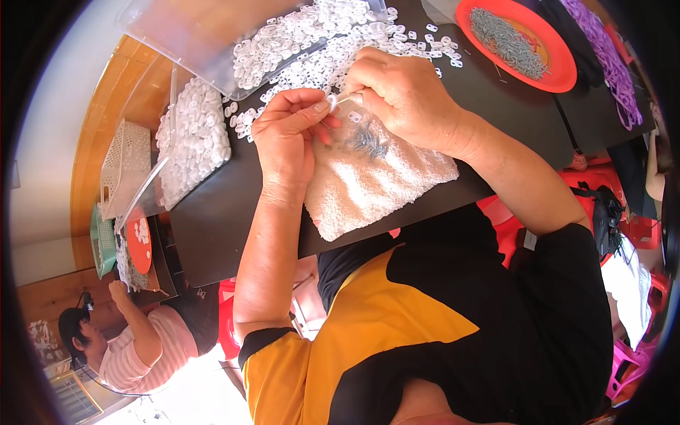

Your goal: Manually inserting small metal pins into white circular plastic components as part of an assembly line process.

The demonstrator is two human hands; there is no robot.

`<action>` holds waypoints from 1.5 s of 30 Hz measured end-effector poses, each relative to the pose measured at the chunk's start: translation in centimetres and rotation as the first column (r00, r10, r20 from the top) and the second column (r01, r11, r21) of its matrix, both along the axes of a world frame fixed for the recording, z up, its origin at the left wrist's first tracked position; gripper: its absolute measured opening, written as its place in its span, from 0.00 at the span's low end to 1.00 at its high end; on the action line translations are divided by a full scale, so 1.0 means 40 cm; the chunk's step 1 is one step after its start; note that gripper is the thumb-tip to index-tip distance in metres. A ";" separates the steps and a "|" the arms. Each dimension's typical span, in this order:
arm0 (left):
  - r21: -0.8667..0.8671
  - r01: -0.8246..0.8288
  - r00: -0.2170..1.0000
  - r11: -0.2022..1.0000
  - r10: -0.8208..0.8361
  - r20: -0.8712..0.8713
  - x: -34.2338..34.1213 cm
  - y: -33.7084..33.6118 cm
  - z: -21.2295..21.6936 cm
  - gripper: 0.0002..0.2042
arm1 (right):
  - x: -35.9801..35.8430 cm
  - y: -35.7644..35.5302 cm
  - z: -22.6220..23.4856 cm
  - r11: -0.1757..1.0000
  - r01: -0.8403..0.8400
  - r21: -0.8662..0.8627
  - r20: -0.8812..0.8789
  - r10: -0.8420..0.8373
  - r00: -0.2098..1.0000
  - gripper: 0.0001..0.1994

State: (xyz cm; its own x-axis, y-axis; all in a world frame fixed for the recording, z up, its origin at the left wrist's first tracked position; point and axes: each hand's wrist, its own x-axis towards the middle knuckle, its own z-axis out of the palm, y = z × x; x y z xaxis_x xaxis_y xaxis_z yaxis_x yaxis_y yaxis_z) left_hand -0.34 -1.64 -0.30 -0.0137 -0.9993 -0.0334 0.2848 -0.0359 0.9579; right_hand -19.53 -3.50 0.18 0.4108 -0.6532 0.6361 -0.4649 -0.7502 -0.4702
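Observation:
Between thumb and fingers of my left hand (289, 134) is a small white plastic piece (331, 103). My right hand (407, 92) is closed on a thin, pale stick-like tool (345, 98), whose tip meets the white piece; the tool's exact kind is too small to make out. Both hands are held over a cream towel (389, 188) on the dark table. A small heap of grey metal pins (372, 144) lies on the towel below them. One loose white oval piece with holes (355, 116) shows beside the heap.
Beyond my hands, many white pieces (340, 60) spill from a clear plastic bin (170, 28). A clear container of white pieces (195, 134) stands left. Back right are a red plate (564, 78) of grey pins and purple cords (602, 49). A co-worker (142, 340) sits at left.

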 end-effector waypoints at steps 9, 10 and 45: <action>0.008 0.015 1.000 1.000 -0.015 -0.015 0.000 -0.001 -0.002 0.06 | -0.001 0.001 0.000 1.000 0.004 0.000 -0.030 -0.004 1.000 0.03; 0.009 0.013 1.000 1.000 -0.013 -0.009 -0.001 -0.001 -0.002 0.06 | -0.001 0.001 0.000 1.000 0.004 0.001 -0.030 -0.004 1.000 0.03; 0.020 -0.029 0.992 0.999 0.027 0.124 -0.006 0.010 -0.003 0.05 | -0.082 -0.015 0.084 0.968 0.252 -0.007 -0.438 -0.229 0.869 0.01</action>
